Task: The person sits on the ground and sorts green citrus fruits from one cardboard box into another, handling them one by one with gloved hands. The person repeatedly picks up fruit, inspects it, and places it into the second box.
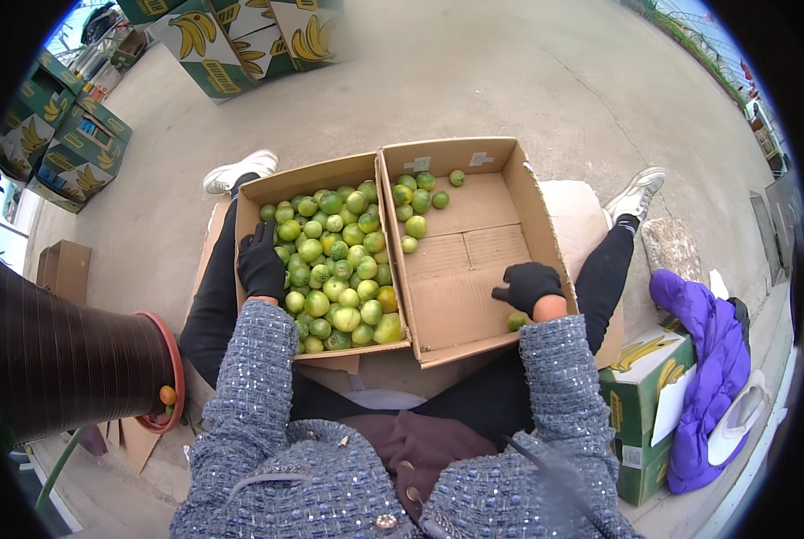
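Note:
Two cardboard boxes stand side by side between my legs. Green tomatoes (334, 269), a few turning yellow, fill the left box (321, 171). My left hand (262, 264), in a black glove, rests against the tomatoes along that box's left wall; its palm is hidden. Inside the right box (482, 202), several smaller green tomatoes (420, 192) lie grouped at the far left, and much of the cardboard bottom shows. Over its near right part is my black-gloved right hand (531, 284), fingers apart, with nothing visible in them. One small green tomato (516, 321) lies beside my right wrist.
Banana cartons (223, 47) stand ahead, with more stacked cartons (78, 148) at far left. A large dark ribbed pot (78, 350) lies at left. On my right, a purple padded garment (705, 377) and a white shoe (738, 418) rest against another carton (644, 404).

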Available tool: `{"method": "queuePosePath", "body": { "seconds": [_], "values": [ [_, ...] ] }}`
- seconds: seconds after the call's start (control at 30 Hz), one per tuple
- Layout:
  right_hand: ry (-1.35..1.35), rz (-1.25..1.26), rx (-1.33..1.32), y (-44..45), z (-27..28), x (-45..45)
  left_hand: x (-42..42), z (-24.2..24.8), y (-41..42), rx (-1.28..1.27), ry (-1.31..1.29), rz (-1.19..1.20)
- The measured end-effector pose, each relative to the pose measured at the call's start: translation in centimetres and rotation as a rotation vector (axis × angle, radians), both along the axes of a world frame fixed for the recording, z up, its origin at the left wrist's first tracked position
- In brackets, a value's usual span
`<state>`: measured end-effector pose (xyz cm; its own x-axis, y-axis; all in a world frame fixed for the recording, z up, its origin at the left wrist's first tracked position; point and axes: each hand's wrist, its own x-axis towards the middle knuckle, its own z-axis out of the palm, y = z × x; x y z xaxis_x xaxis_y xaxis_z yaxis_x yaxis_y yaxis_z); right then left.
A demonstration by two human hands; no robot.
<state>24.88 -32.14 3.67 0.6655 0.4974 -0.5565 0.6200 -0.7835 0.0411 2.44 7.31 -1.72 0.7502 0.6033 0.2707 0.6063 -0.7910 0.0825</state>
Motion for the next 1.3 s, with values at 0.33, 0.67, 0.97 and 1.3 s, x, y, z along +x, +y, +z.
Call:
{"method": "queuePosePath", "body": {
  "seconds": [0.33, 0.67, 0.97, 1.3],
  "values": [
    [0.089, 0.201, 0.088, 0.1, -0.2, -1.5, 0.3, 4.1, -5.0, -0.193, -0.593, -0.166],
    [0.025, 0.532, 1.325, 13.8, 8.4, -7.7, 1.7, 9.1, -13.5, -1.551, -0.889, -0.582],
    [-0.328, -0.062, 0.886, 16.8, -3.7, 0.6, 3.4, 4.3, 0.0, -0.523, -0.689, -0.058],
    [-0.065, -0.181, 0.785, 15.0, -6.9, -1.1, 4.1, -0.4, 2.5, -0.28, 0.001, 0.091]
  ]
}}
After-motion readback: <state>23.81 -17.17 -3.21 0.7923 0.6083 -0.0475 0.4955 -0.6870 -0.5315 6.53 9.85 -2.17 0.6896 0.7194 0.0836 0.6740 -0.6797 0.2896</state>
